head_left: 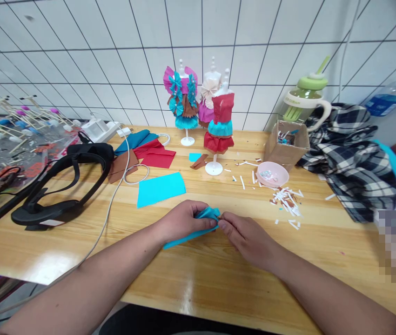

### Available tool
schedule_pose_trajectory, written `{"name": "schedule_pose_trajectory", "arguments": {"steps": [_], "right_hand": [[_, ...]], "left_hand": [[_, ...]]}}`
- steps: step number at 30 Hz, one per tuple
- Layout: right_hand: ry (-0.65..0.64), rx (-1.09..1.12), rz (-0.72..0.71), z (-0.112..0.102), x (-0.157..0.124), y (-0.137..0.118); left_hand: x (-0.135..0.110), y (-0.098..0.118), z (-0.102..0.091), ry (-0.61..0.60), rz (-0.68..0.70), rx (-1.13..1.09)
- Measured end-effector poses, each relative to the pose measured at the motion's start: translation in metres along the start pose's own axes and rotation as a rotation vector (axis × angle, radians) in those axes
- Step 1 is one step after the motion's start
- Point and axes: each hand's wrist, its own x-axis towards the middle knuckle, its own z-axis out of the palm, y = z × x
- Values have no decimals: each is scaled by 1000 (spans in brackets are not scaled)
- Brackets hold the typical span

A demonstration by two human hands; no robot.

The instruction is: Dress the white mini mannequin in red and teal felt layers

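My left hand [185, 221] is closed on a sheet of bright blue crepe paper [186, 239], its thumb lying along the folded part. The paper is gathered at its right end, while a flat edge sticks out below the palm. At that gathered end, my right hand [246, 237] is closed, pinching the paper between thumb and forefinger. A small brownish bit shows at the pinch, too small to make out. Behind the left hand a flat blue sheet [161, 189] lies on the table. Farther back stands a mini dress form [222, 111] in red and blue paper.
Two more dressed forms [184, 95] stand by the tiled wall. To the right are a pink bowl [272, 175], paper scraps [288, 200], a cardboard box [285, 146] and checked cloth [346, 153]. A black headset [67, 186], a white cable [109, 209] and red sheets [157, 156] lie left.
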Motion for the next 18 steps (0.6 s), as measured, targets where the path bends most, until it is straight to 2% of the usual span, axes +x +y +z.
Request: {"name": "schedule_pose_trajectory", "arguments": {"steps": [4, 7, 18], "right_hand": [[23, 11, 12, -2, 0, 0], [30, 26, 9, -3, 0, 0], [32, 65, 0, -1, -1, 2]], "left_hand": [[-1, 6, -1, 70, 42, -94], [-2, 8, -3, 126, 18, -158], [2, 4, -3, 170, -2, -207]]}}
